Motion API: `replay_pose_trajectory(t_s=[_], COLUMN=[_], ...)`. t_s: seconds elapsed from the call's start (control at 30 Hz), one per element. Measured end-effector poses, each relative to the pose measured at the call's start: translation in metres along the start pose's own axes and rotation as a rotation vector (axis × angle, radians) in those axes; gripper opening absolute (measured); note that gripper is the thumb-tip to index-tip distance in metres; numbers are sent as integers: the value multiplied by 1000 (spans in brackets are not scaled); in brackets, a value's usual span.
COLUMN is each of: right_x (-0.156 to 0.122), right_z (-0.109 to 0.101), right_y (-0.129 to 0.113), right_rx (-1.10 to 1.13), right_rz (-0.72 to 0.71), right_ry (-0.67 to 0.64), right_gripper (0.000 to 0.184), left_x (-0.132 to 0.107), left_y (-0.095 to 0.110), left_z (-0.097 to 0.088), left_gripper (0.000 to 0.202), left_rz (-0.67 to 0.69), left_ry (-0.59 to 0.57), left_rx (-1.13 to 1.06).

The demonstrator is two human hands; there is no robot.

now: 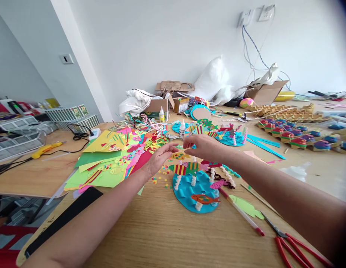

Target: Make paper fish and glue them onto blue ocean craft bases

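Observation:
Both my hands hover over a wooden table (pixel 150 230) above a blue round paper craft (pixel 189 191) with white pegs and an orange fish on it. My left hand (pixel 159 158) has its fingers stretched out towards the right hand. My right hand (pixel 205 146) has its fingers pinched together on something small that I cannot make out. A striped paper fish (pixel 184 168) lies just below the two hands. Coloured paper scraps lie to the left of my left hand.
A pile of coloured paper sheets (pixel 106 163), glue bottles (pixel 182 128), a yellow glue gun (pixel 47 149), a pen (pixel 241 212), red-handled scissors (pixel 295 247), a black flat object (pixel 64 219), more blue crafts (pixel 231 137), rows of craft pieces (pixel 295 136) and cardboard boxes (pixel 268 93) surround the spot.

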State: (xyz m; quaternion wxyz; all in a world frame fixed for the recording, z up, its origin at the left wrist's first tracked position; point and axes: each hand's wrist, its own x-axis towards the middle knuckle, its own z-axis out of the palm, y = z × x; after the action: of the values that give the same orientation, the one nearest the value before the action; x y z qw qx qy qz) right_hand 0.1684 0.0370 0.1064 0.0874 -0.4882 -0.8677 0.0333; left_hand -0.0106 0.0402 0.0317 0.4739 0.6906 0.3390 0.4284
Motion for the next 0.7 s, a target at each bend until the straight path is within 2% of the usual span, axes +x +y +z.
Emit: replay_pose_trajectory(t_s=[0.23,0.4,0.53,0.7], right_x=[-12,-28,-50,-93], right_z=[-8,-19,-32,-46], right_y=[6,4,-6,-31], right_rx=[41,75,146,113], right_rz=[15,49,71,22], right_ry=[155,307,475,635], right_gripper=[15,14,13,12], left_x=[1,-4,-14,-38], left_y=[6,21,31,37], left_z=[-4,-6,-12,-31], left_gripper=[35,36,34,32], left_rz=[67,104,101,90], left_ry=[26,53,106,158], left_rx=[11,32,12,-43])
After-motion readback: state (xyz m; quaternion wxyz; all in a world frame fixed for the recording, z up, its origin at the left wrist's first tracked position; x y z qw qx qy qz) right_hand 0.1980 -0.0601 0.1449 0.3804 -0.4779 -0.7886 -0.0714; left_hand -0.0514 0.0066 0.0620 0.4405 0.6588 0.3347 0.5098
